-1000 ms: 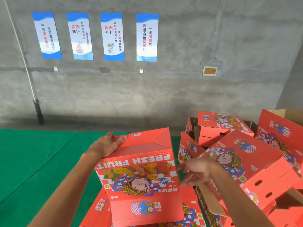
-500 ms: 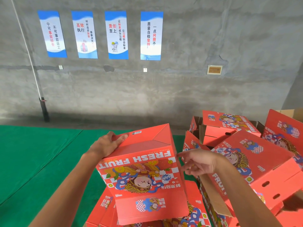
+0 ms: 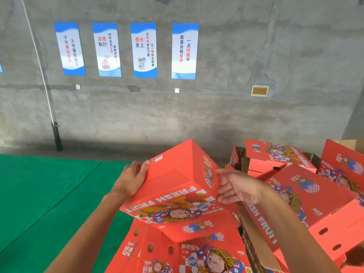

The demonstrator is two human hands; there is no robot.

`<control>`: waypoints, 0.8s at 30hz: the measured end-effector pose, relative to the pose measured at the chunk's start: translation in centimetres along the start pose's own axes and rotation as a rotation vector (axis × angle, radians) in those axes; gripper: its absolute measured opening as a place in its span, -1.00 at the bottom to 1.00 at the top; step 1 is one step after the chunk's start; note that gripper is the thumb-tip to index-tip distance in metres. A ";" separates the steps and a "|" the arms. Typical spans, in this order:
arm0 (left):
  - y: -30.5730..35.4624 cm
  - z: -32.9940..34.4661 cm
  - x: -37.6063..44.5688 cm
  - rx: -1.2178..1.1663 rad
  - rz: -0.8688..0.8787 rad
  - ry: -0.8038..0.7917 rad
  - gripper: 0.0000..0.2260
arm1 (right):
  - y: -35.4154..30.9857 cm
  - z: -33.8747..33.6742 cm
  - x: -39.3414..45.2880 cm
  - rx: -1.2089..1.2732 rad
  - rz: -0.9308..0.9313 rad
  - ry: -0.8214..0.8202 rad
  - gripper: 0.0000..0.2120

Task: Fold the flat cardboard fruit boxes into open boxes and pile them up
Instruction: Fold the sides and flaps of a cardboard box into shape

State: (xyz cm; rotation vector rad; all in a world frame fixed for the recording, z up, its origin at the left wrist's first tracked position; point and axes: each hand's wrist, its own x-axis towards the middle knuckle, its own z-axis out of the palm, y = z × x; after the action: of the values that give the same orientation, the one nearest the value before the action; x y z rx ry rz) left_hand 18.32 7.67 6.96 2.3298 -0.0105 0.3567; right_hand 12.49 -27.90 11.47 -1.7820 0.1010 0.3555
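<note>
floor: green mat (image 3: 49, 194) | on it: red fruit boxes (image 3: 307, 194), piled at right

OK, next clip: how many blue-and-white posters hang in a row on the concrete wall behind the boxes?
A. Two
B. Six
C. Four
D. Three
C: four posters hang side by side on the grey wall, above and behind the red box that the person tilts between the left hand and the right hand.
</note>
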 end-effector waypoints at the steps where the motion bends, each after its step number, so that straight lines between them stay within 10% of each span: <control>1: 0.1 1.0 -0.3 -0.082 -0.004 0.042 -0.39 | -0.8 0.2 -0.2 -0.018 -0.041 0.011 -0.49; 7: 2.8 6.6 -3.1 -0.799 -0.238 -0.238 -0.42 | 0.3 3.7 1.6 -0.696 -0.387 0.078 -0.46; 24: 4.7 21.9 0.5 -0.737 -0.240 -0.374 -0.65 | 13.7 5.4 13.5 -0.920 -0.245 0.342 -0.43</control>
State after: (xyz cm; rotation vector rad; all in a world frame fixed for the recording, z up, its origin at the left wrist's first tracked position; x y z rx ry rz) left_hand 23.76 -10.91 -4.29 1.6092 -0.0371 -0.1886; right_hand 20.75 -24.42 -6.30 -2.7204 -0.0551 -0.1230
